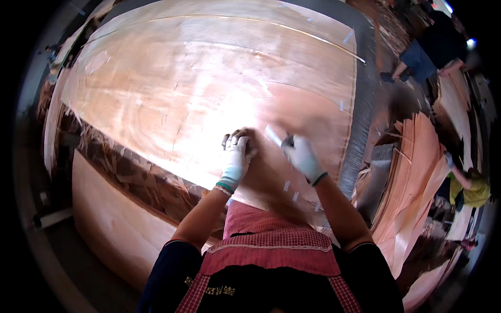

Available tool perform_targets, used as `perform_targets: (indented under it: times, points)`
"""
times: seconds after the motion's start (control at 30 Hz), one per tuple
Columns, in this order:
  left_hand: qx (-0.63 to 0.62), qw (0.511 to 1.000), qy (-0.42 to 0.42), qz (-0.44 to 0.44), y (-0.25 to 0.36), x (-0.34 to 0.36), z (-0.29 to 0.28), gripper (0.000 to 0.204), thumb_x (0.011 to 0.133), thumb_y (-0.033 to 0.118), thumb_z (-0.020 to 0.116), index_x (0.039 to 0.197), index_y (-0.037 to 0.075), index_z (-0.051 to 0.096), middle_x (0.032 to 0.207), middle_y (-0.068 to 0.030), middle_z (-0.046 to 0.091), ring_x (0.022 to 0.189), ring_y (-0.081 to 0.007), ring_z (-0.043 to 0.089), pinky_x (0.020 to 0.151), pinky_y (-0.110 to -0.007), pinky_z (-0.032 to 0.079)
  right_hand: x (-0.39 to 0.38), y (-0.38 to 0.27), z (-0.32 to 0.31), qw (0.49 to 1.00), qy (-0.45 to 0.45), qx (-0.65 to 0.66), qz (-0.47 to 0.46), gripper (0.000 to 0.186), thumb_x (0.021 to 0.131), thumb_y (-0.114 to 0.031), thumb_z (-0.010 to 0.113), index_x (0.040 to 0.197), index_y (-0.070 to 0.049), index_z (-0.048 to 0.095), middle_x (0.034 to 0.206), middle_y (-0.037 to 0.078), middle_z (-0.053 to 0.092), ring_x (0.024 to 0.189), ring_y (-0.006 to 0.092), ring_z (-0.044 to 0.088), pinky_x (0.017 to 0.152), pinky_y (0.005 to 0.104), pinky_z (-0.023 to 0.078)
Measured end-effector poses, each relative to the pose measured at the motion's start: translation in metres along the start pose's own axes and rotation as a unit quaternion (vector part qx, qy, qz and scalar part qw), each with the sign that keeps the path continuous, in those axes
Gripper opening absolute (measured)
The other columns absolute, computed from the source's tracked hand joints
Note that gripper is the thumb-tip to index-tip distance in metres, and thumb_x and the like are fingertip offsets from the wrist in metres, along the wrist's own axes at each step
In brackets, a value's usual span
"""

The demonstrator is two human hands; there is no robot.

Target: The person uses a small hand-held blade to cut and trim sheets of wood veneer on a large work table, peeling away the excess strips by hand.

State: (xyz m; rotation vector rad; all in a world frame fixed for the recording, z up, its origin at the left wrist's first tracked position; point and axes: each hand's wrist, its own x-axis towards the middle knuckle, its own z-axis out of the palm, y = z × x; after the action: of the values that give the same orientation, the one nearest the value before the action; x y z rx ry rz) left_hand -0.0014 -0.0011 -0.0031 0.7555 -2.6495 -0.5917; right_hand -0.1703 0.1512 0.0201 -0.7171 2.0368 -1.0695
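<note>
A large sheet of pale wood veneer (156, 78) lies in front of me. My left hand (237, 151), in a white glove with dark fingertips, rests on the sheet near its front edge, fingers bent but apart, holding nothing. To its right my right hand (302, 156), gloved alike, is closed on a flat, pale blade-like tool (273, 135) that points away to the left over the veneer. Blur hides the tool's exact kind. Short pale tape strips (286, 185) stick to the sheet near my right wrist. A pinker veneer area (318, 112) lies beyond that hand.
A dark grey border (362, 104) runs along the sheet's right side. Stacked veneer (412, 172) stands at the right, and another stack (115, 219) at the lower left, with torn scraps (141, 169) between. Other people (428, 52) are at the far right.
</note>
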Motion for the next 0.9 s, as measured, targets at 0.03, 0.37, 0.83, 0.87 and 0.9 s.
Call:
perform_targets:
  times: [0.03, 0.37, 0.83, 0.87, 0.9]
  points:
    - [-0.002, 1.000, -0.004, 0.008, -0.007, 0.012, -0.001, 0.038, 0.083, 0.019, 0.068, 0.118, 0.007, 0.061, 0.126, -0.0127, 0.058, 0.121, -0.0346, 0.050, 0.106, -0.046, 0.035, 0.015, -0.021, -0.010, 0.998, 0.011, 0.064, -0.005, 0.017, 0.088, -0.013, 0.065, 0.081, 0.002, 0.062, 0.066, 0.011, 0.062, 0.057, 0.0167, 0.058, 0.054, 0.0332, 0.046]
    - [0.069, 0.940, -0.104, 0.318, -0.035, 0.161, 0.028, 0.045, 0.098, 0.028, 0.044, 0.134, 0.001, 0.050, 0.144, -0.0171, 0.046, 0.140, -0.0308, 0.035, 0.119, -0.044, 0.022, 0.103, -0.050, 0.001, 0.980, 0.141, -0.119, 0.073, 0.016, 0.086, -0.013, 0.064, 0.089, 0.003, 0.066, 0.069, 0.011, 0.065, 0.056, 0.0215, 0.062, 0.053, 0.0356, 0.050]
    - [-0.066, 0.971, 0.017, 0.231, 0.011, 0.291, 0.010, 0.029, 0.085, 0.006, 0.052, 0.111, 0.005, 0.064, 0.115, -0.0133, 0.064, 0.114, -0.0323, 0.056, 0.107, -0.045, 0.037, 0.127, -0.013, -0.088, 0.922, 0.283, 0.213, 0.155, 0.025, 0.089, -0.021, 0.063, 0.080, 0.002, 0.062, 0.066, 0.004, 0.058, 0.055, 0.0107, 0.051, 0.051, 0.0273, 0.040]
    - [-0.080, 0.971, -0.009, 0.225, 0.004, 0.281, 0.013, 0.030, 0.087, 0.010, 0.053, 0.115, 0.004, 0.062, 0.119, -0.0148, 0.062, 0.117, -0.0326, 0.054, 0.109, -0.045, 0.035, 0.120, -0.013, -0.085, 0.922, 0.285, 0.206, 0.163, 0.023, 0.090, -0.021, 0.062, 0.081, 0.000, 0.063, 0.066, 0.002, 0.058, 0.054, 0.0099, 0.049, 0.050, 0.0259, 0.038]
    - [-0.096, 0.969, -0.031, 0.227, 0.001, 0.271, 0.014, 0.033, 0.089, 0.013, 0.054, 0.120, 0.003, 0.060, 0.124, -0.0164, 0.061, 0.120, -0.0329, 0.052, 0.110, -0.045, 0.033, 0.115, -0.012, -0.082, 0.919, 0.290, 0.209, 0.165, 0.023, 0.090, -0.021, 0.062, 0.081, 0.000, 0.063, 0.066, 0.002, 0.058, 0.054, 0.0099, 0.049, 0.050, 0.0259, 0.038]
